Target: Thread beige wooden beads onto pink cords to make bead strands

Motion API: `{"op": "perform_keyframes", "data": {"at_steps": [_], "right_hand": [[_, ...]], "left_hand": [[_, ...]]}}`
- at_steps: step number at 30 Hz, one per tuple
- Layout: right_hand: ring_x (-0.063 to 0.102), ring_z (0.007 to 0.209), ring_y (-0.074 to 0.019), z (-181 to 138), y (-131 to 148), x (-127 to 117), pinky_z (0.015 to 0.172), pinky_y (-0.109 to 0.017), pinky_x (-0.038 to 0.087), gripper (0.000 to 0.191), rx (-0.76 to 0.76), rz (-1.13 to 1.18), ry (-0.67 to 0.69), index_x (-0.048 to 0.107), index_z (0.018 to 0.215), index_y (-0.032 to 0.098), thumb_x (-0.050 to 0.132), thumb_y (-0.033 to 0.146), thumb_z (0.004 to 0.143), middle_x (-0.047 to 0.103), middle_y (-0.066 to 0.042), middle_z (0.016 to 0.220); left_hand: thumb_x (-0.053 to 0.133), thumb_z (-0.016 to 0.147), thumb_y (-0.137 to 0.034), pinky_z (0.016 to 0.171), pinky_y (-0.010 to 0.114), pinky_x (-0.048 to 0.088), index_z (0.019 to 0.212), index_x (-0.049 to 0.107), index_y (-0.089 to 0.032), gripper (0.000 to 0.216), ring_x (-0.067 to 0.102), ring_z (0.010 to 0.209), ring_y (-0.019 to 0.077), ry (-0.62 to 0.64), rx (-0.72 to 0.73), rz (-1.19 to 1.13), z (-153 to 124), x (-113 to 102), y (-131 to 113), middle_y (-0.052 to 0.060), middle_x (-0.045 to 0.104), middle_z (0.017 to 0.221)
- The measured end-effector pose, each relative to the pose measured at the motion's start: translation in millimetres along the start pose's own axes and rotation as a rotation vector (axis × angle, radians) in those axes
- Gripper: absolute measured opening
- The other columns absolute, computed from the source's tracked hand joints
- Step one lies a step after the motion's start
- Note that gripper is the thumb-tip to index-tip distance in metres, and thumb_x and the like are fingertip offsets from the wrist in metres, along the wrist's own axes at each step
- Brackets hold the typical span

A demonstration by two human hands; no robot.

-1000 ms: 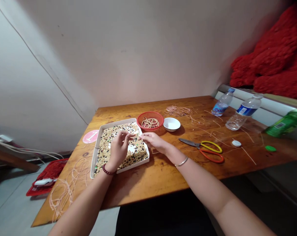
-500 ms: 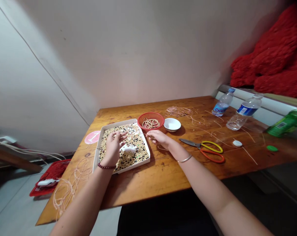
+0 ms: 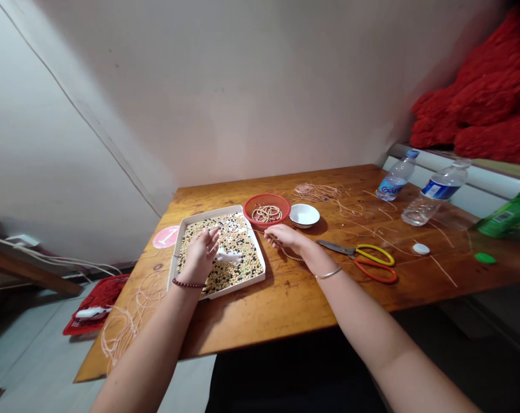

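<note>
My left hand (image 3: 200,252) hovers over a white tray (image 3: 260,274) full of small tan, black and white beads (image 3: 236,278). Its thumb and fingertips are drawn together, and whatever is between them is too small to make out. Just right of the tray, my right hand (image 3: 284,238) is closed on a beaded string (image 3: 294,258) that trails below its palm toward the wrist. A thin pale cord (image 3: 254,231) runs left from its fingertips above the tray's right edge; where it ends I cannot tell.
A red basket (image 3: 247,213) with strung beads and a white bowl (image 3: 305,214) stand behind. Scissors (image 3: 374,261) with yellow and orange handles lie right of my forearm. Bottles (image 3: 434,192) stand farther right. Loose cords (image 3: 128,321) lie at the left edge, others (image 3: 315,192) at the back.
The view has shifted slightly. My left hand's fingers have drawn closer together over the tray. My right hand keeps hold of the beaded string, and more of the string shows beneath it.
</note>
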State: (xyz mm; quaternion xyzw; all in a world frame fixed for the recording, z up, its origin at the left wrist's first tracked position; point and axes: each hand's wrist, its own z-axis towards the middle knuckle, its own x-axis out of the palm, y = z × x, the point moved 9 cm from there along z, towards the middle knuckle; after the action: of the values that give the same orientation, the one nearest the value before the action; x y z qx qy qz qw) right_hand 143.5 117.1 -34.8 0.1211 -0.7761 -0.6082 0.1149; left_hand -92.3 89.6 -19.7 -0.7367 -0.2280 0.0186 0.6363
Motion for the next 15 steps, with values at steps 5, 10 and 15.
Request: {"op": "perform_keyframes", "data": {"at_steps": [5,10,15], "right_hand": [[0.049,0.046,-0.0089,0.3,-3.6,-3.6,0.042,-0.02,0.035,0.013,0.016,0.011,-0.011,0.054,0.063,0.013,0.051,0.017,0.074,0.053,-0.001,0.056],[0.05,0.046,-0.0108,3.8,-8.1,-4.1,0.039,-0.02,0.033,0.013,0.019,-0.08,-0.022,0.053,0.063,0.015,0.05,0.019,0.075,0.053,-0.002,0.053],[0.049,0.049,-0.0113,10.5,-10.0,-17.8,0.047,-0.022,0.036,0.014,-0.034,-0.299,-0.15,0.054,0.06,0.015,0.054,0.019,0.074,0.054,-0.002,0.054]], "left_hand": [[0.047,0.088,-0.024,0.054,0.015,0.046,0.089,0.053,-0.022,0.007,0.066,0.083,0.0095,-0.049,0.005,-0.049,0.1,-4.4,-2.8,0.006,0.064,0.118],[0.047,0.086,-0.024,0.055,0.017,0.047,0.085,0.052,-0.022,0.005,0.066,0.081,0.0107,-0.039,0.043,-0.023,3.2,-4.5,-4.6,0.006,0.066,0.114],[0.046,0.087,-0.022,0.054,0.017,0.045,0.086,0.054,-0.021,0.008,0.065,0.075,0.0077,-0.054,-0.009,-0.066,1.4,-3.4,-2.0,0.004,0.066,0.115]]}}
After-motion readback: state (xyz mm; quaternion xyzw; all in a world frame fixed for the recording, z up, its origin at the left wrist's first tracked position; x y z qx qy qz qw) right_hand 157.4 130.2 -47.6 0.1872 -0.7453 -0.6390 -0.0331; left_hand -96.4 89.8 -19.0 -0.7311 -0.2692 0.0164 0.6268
